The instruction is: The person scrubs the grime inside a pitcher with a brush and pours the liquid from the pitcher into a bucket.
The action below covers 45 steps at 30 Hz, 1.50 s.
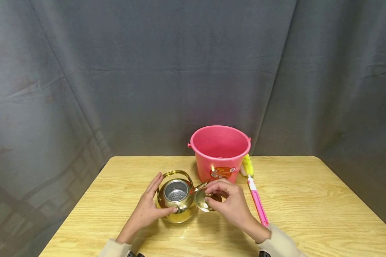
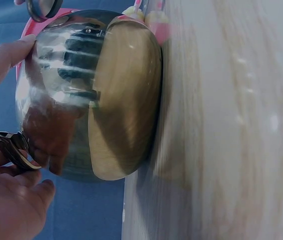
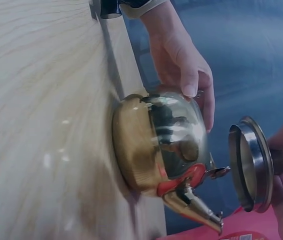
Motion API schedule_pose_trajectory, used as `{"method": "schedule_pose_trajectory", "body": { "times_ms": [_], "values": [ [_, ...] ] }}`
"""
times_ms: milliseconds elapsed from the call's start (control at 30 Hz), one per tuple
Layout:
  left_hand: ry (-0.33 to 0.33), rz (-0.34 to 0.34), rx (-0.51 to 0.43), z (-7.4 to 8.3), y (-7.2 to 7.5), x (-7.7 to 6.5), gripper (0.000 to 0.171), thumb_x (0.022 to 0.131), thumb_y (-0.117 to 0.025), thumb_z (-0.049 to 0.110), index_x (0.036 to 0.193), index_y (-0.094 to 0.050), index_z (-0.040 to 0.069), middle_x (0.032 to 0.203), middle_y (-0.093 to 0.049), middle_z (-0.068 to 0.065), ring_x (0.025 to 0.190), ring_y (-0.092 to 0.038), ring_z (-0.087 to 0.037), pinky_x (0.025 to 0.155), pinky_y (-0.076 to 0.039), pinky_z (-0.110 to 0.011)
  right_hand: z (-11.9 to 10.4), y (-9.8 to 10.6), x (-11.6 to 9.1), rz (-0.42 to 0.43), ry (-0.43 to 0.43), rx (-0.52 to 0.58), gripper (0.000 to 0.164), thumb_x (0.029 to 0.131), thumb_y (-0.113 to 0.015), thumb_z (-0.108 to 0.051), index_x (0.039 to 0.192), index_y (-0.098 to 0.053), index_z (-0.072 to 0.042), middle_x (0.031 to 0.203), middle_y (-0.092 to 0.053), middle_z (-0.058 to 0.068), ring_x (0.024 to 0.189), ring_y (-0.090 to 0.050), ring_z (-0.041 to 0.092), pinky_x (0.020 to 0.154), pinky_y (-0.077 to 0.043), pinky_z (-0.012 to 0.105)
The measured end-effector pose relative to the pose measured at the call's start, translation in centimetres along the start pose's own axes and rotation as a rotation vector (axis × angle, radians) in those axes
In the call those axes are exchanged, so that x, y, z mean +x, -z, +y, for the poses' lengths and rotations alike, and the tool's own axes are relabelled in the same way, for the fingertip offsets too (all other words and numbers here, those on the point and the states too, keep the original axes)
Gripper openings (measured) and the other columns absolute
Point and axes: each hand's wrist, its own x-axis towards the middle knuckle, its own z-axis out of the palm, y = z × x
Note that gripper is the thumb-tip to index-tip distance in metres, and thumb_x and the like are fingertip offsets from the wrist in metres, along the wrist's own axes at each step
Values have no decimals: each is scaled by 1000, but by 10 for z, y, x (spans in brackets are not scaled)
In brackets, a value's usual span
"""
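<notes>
A shiny gold teapot (image 1: 183,216) stands on the table with its top uncovered, a perforated metal strainer (image 1: 176,192) seated in the opening. Its arched handle (image 1: 180,172) is up and the spout (image 1: 201,186) points toward the bucket. My left hand (image 1: 148,207) steadies the pot from the left, thumb on its shoulder and fingers by the handle's base (image 2: 14,147). Just right of the pot, my right hand (image 1: 231,203) pinches the round lid (image 1: 201,201) by its knob. In the right wrist view the lid (image 3: 259,165) hangs apart from the pot, tilted on edge.
A pink bucket (image 1: 206,167) stands behind the pot at the table's back edge. To its right lies a brush with a yellow head (image 1: 248,166) and a pink-and-white handle (image 1: 258,203). Grey curtain (image 1: 180,78) hangs behind the wooden table (image 1: 308,203).
</notes>
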Motion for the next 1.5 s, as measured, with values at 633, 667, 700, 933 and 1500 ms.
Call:
{"method": "schedule_pose_trajectory", "body": {
  "times_ms": [633,667,700,933,1500],
  "values": [
    [11,-13,-12,0,0,0,112,61,-91,38,152,-31,10,159,-20,-5,139,-27,-36,108,-28,-59,8,4,-21,-31,-120,-23,29,69,-77,13,82,-72,-12,95,-69,3,91,-65,17,78,-58,31],
    [11,-12,-11,0,0,0,112,61,-92,38,152,-31,10,159,-20,-5,139,-27,-36,108,-28,-59,8,5,-22,-33,-133,-26,29,69,-76,13,82,-72,-12,95,-69,3,92,-65,17,78,-58,31],
    [10,-13,-12,0,0,0,112,61,-92,38,152,-31,9,159,-20,-5,139,-27,-36,108,-28,-59,9,5,-22,-34,-143,-30,30,68,-76,14,81,-72,-13,94,-69,3,92,-65,17,78,-58,31],
    [12,-11,-17,0,0,0,113,61,-91,38,151,-32,8,159,-20,-5,139,-26,-36,108,-27,-60,13,4,-27,-48,-125,-34,27,69,-76,12,83,-72,-11,95,-68,7,92,-63,17,79,-58,30],
    [15,-5,-12,0,-1,0,113,60,-92,38,151,-33,8,159,-20,-4,139,-25,-35,108,-25,-59,21,2,-31,-71,-200,-57,29,68,-74,13,81,-71,-12,93,-68,3,89,-64,15,77,-58,28]
  ]
}}
